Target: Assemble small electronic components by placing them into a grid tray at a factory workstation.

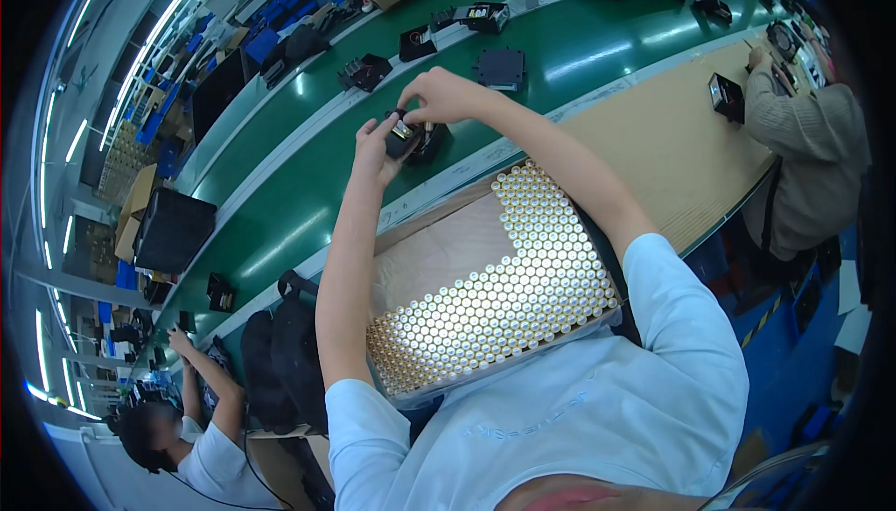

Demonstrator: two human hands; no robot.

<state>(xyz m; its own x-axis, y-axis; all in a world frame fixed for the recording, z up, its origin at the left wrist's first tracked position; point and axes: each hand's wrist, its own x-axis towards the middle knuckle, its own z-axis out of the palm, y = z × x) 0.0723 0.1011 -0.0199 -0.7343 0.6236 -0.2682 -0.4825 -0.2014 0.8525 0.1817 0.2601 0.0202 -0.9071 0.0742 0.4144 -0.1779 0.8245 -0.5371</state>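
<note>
My left hand (373, 149) grips a small black battery case (401, 142) with a bright metallic strip or cell showing in it. Above the case, my right hand (446, 98) is closed in a pinch, its fingertips at the case's upper edge; whatever they hold is too small to make out. Just behind and right of the case, another black housing (431, 144) sits on the green bench. Close to my body lies an open carton (439, 231) packed with rows of upright cylindrical batteries (504, 301); the carton's far left part shows bare brown lining.
Along the green conveyor-like bench (280, 217) stand several black housings, including a square one (501, 69). A brown board (644, 128) covers the right side, where a co-worker (803, 156) sits. Black bags (280, 352) hang at left, near another person (201, 446).
</note>
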